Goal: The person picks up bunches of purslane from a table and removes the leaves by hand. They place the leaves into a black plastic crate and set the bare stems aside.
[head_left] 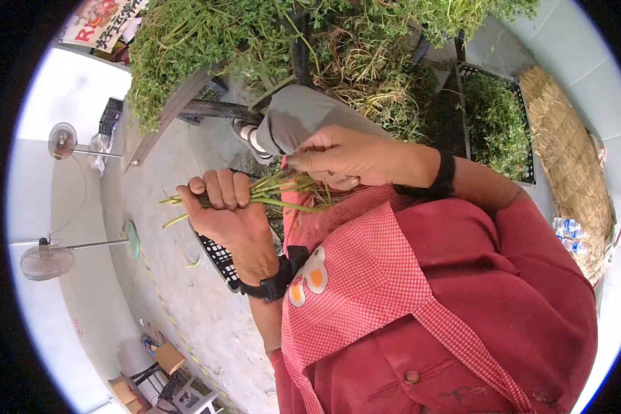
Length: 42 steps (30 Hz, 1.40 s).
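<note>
A small bunch of green stems [272, 188] lies across my left hand [224, 210], whose fingers are wrapped round it. Cut stem ends stick out past the thumb side. My right hand [341, 159] is at the other end of the bunch, just above the leafy part, with its fingers curled. What those fingers hold, if anything, is too small to make out. Both hands are in front of a red checked apron [366, 276].
Piled greens [207, 65] cover a table at the top. A black crate [497, 117] holds more greens beside a rolled straw mat [566, 152]. Water bottles [569, 234] stand at the right. Two fans [47, 263] and cardboard boxes [169, 357] are at the left.
</note>
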{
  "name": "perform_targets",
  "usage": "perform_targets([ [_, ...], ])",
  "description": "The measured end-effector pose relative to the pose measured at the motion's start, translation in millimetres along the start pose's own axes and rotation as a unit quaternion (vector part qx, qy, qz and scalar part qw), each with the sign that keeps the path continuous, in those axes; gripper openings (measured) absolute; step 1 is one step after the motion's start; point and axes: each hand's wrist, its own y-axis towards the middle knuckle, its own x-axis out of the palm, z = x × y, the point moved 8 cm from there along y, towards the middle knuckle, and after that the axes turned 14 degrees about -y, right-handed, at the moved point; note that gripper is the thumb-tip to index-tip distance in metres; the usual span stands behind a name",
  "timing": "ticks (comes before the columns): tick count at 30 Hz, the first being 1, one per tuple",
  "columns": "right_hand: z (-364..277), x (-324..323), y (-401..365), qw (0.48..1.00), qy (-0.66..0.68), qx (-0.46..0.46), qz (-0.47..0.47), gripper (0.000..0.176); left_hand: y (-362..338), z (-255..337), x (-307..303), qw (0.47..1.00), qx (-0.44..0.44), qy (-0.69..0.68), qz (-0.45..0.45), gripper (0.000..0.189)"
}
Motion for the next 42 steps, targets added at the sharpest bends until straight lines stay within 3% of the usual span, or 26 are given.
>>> perform_targets([
  [4,-5.9,10.0,7.1,0.995,-0.095,0.001,0.019,0.031,-3.4,-5.1,4.8,1.0,0.003,0.004,-0.009,0.037],
  [6,-25.4,5.5,8.0,0.958,-0.26,-0.051,0.111,0.028,-6.6,-9.1,7.6,0.999,-0.003,0.033,-0.019,0.038],
  [7,-28.4,10.3,8.5,0.958,-0.262,-0.057,0.101,0.028,-7.6,-7.5,8.4,0.999,0.008,0.037,-0.022,0.038],
  [10,-28.6,4.8,11.9,0.966,-0.217,-0.048,0.132,0.022,-6.5,-14.9,6.4,0.997,-0.009,0.072,-0.017,0.03],
  [13,-26.0,-17.5,17.6,0.97,-0.137,-0.109,0.17,0.017,-8.2,-19.2,2.2,0.995,-0.067,0.07,0.003,0.029],
  [15,-35.0,-51.3,6.2,0.957,0.07,-0.177,0.22,0.015,-8.0,-18.0,4.2,0.994,-0.103,0.01,-0.017,0.028],
  [16,-33.5,-69.2,2.4,0.955,0.069,-0.169,0.234,0.015,-5.1,-11.7,2.9,0.995,-0.094,-0.015,-0.027,0.03],
  [18,-32.9,-73.7,8.2,0.967,0.168,-0.165,0.102,0.017,2.4,0.1,-2.7,0.995,-0.087,-0.039,-0.032,0.031],
  [19,-30.0,-73.6,5.9,0.966,0.171,-0.162,0.106,0.017,5.7,4.8,-2.8,0.99,-0.1,-0.093,-0.038,0.03],
  [21,-26.1,-60.4,-1.4,0.984,0.075,-0.091,0.135,0.019,10.5,16.5,-4.7,0.983,-0.111,-0.144,-0.04,0.029],
  [23,-25.5,-55.5,-2.4,0.986,0.067,-0.091,0.123,0.018,16.2,26.7,-0.8,0.973,-0.113,-0.192,-0.058,0.025],
  [25,-23.1,-47.2,4.2,0.994,0.005,-0.102,0.035,0.018,19.5,33.4,0.0,0.972,-0.111,-0.2,-0.051,0.018],
  [29,-28.1,-39.9,2.1,0.993,-0.088,-0.062,0.058,0.02,23.1,46.4,-4.2,0.981,-0.095,-0.162,-0.057,0.019],
  [31,-55.5,-26.4,-7.4,0.945,-0.279,-0.151,0.075,0.022,22.9,52.6,-4.9,0.986,-0.072,-0.145,-0.05,0.019],
  [32,-55.4,-26.2,-6.3,0.945,-0.28,-0.155,0.074,0.022,22.2,53.3,-5.2,0.984,-0.065,-0.16,-0.037,0.019],
  [34,-62.3,-21.1,-13.0,0.86,-0.441,-0.242,0.088,0.021,22.8,54.2,-4.6,0.982,-0.059,-0.178,-0.026,0.019],
  [35,-58.1,-21.3,-14.9,0.86,-0.441,-0.241,0.089,0.021,23.3,57.3,-4.2,0.981,-0.049,-0.187,-0.02,0.019],
  [37,-51.4,-14.0,-17.5,0.788,-0.558,-0.236,0.106,0.025,24.7,63.3,-6.9,0.979,-0.037,-0.198,-0.015,0.02],
  [38,-50.3,-10.3,-18.7,0.789,-0.558,-0.236,0.105,0.025,24.4,64.0,-5.9,0.979,-0.051,-0.194,-0.024,0.02],
  [40,-61.2,-20.4,-26.5,0.816,-0.481,-0.248,0.201,0.029,24.0,65.2,-4.5,0.979,-0.064,-0.19,-0.036,0.021],
  [42,-72.9,-20.5,-27.0,0.806,-0.481,-0.28,0.2,0.031,22.1,68.4,-7.1,0.984,-0.054,-0.164,-0.032,0.021],
])
